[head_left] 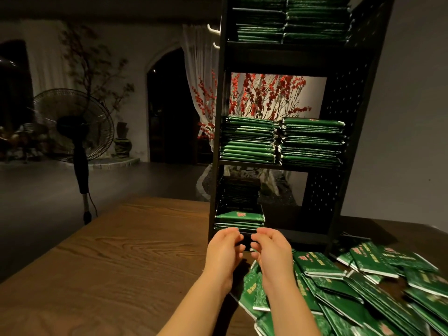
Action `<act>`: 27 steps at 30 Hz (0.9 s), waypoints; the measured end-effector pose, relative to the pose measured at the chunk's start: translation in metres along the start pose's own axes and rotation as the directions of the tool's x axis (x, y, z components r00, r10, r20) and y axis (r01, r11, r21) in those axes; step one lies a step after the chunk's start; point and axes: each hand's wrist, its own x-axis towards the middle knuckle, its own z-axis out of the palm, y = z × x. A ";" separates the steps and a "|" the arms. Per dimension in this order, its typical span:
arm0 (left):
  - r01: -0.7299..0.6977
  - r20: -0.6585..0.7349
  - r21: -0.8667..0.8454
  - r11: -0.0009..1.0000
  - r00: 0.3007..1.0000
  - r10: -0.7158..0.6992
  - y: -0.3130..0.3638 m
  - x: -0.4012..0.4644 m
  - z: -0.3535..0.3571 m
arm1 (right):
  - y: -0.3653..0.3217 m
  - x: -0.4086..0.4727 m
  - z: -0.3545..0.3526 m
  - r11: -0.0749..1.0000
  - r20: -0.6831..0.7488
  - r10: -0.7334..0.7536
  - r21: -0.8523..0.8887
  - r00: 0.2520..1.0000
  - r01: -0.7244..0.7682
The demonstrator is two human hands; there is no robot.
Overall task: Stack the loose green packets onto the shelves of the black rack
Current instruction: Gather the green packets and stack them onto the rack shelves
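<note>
Your left hand (224,248) is reaching toward the front of the bottom shelf, fingers curled inward at the lip of the black rack (358,98); whether they are pinching a packet or just closing on air, you cannot tell from this angle. Just beside it, your right hand (272,249) is curling the same way, thumb and fingertips bent toward the left hand, with a dark gap between the 2 hands (anything held there is hidden).

Reading from the left: a standing fan (74,124) is sitting on the floor beyond the wooden table (121,251), well apart from the work. Next, the rack is standing upright on the table. Its top shelf is carrying 2 tall stacks of green packets (291,20) side by side. Its middle shelf is holding 2 more stacks (282,141), touching each other, with red blossom branches (264,95) showing through the open back. On the bottom shelf, 1 short stack (238,218) is lying at the left side, directly above your fingertips, and a darker pile is sitting behind it in shadow.

Further right, the loose green packets (363,287) are lying scattered and overlapping on the table, spreading from under your right forearm out to the right edge of view, near the rack's foot.
</note>
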 end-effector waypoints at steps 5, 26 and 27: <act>-0.226 0.144 0.428 0.875 0.973 0.180 -0.005 -0.025 0.017 | -0.027 -0.008 -0.021 0.908 0.041 -0.210 -0.363 0.977 0.211; -0.618 0.601 0.742 -0.259 0.785 -0.151 -0.089 -0.142 0.088 | -0.042 -0.052 -0.230 0.132 0.151 -0.251 -0.973 0.956 0.189; -0.602 0.593 0.745 -0.289 0.795 -0.128 -0.087 -0.137 0.088 | -0.041 -0.050 -0.230 0.118 0.161 -0.236 -0.974 0.958 0.193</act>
